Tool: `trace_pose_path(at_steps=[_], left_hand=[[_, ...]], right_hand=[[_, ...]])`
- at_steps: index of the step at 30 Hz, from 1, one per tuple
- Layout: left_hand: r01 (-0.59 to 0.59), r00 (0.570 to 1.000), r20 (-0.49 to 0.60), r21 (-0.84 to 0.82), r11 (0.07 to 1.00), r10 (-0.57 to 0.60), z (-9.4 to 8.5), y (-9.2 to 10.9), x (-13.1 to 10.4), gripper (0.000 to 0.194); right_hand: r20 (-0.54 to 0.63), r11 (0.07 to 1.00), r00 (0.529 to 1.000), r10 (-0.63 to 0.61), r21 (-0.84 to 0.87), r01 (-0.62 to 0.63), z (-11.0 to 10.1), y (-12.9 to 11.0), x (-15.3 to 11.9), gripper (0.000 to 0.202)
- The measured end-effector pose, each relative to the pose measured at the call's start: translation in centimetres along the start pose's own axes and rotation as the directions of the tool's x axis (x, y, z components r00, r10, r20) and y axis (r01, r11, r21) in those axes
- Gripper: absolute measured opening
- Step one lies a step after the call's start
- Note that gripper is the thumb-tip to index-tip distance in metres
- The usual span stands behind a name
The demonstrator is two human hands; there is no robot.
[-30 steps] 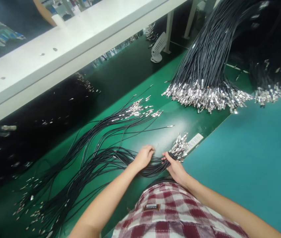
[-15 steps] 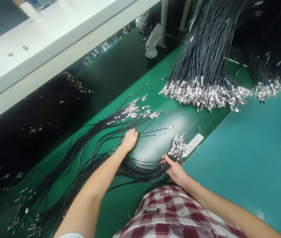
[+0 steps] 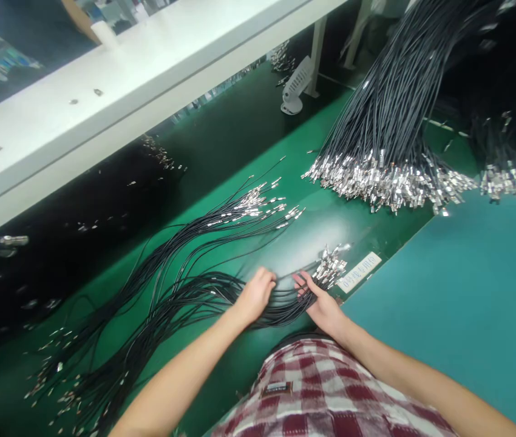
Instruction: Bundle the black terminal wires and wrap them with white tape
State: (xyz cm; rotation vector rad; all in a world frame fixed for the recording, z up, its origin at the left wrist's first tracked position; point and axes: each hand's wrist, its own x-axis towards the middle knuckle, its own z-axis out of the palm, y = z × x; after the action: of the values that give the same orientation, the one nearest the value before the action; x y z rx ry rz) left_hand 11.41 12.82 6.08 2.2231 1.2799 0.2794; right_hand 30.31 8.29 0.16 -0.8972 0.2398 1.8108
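My right hand (image 3: 324,303) is wrapped round a bundle of black cables (image 3: 280,306), just below its silver connector ends (image 3: 329,267). To its left, my left hand (image 3: 258,292) pinches one or two black cables whose ends reach toward the connectors of that bundle. The held bundle runs left over the green mat into a larger spread of black cables (image 3: 153,315). Farther back, a separate group of cables (image 3: 203,221) lies with its silver tips pointing right.
A thick bundle of cables (image 3: 388,109) hangs down at the upper right. A white label (image 3: 360,272) is on the green mat (image 3: 235,370) near its edge. A small white fan (image 3: 296,88) stands at the back, below a white shelf (image 3: 149,67).
My left hand has moved right and toward me, close to my right hand, bringing loose cables to the held bundle. The view has shifted slightly.
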Motion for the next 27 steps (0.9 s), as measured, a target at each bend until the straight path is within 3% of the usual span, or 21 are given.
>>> trace_pose_path(at_steps=[4,7,10,13,16,19,21,22,24,26,27], left_hand=[[0.097,0.992,0.089,-0.062,0.993,-0.091,3.8,1.8,-3.7,0.019],[0.133,0.987,0.103,-0.063,0.989,-0.126,4.5,1.8,-4.1,0.020],[0.092,0.988,0.132,-0.093,0.991,-0.079,3.5,1.6,-3.0,0.016],[0.074,0.990,0.127,-0.122,0.990,-0.058,2.2,1.2,-1.1,0.026],[0.070,0.994,0.084,0.007,0.998,-0.070,2.1,0.4,0.7,0.010],[0.027,0.971,0.231,0.163,0.986,-0.064,2.7,-1.0,2.1,0.008],[0.031,0.959,0.275,0.153,0.988,-0.073,2.7,-2.1,3.1,0.007],[0.056,0.968,0.235,0.139,0.989,-0.088,2.4,-2.7,3.7,0.012],[0.141,0.987,0.054,0.168,0.976,-0.152,1.3,-4.2,5.2,0.017],[0.220,0.975,-0.091,0.284,0.933,-0.202,-0.1,-5.8,6.8,0.017],[0.231,0.973,-0.106,0.358,0.904,-0.207,-0.7,-6.5,7.5,0.016]], right_hand=[[0.023,0.999,0.999,0.027,-0.018,-0.027,0.2,-0.1,-0.5,0.026],[0.002,0.998,0.999,0.040,-0.050,-0.040,0.1,-0.2,-0.7,0.023],[0.029,0.998,0.998,0.062,-0.033,-0.061,0.1,-0.2,-0.8,0.019],[0.023,0.996,0.996,0.089,0.017,-0.089,0.2,-0.2,-0.9,0.034],[0.019,0.996,0.996,0.085,0.021,-0.085,0.4,-0.2,-0.9,0.043],[-0.002,0.995,0.996,0.092,0.027,-0.092,0.4,-0.2,-0.8,0.044],[-0.009,0.995,0.995,0.098,0.035,-0.097,0.2,-0.2,-0.6,0.044],[-0.005,0.994,0.995,0.100,0.037,-0.100,0.1,-0.2,-0.5,0.044],[0.013,0.994,0.994,0.106,0.033,-0.106,-0.2,-0.2,-0.3,0.044],[0.012,0.993,0.994,0.112,0.027,-0.112,-0.3,-0.2,-0.1,0.044],[0.001,0.993,0.994,0.113,0.025,-0.113,-0.3,-0.3,0.0,0.044]])
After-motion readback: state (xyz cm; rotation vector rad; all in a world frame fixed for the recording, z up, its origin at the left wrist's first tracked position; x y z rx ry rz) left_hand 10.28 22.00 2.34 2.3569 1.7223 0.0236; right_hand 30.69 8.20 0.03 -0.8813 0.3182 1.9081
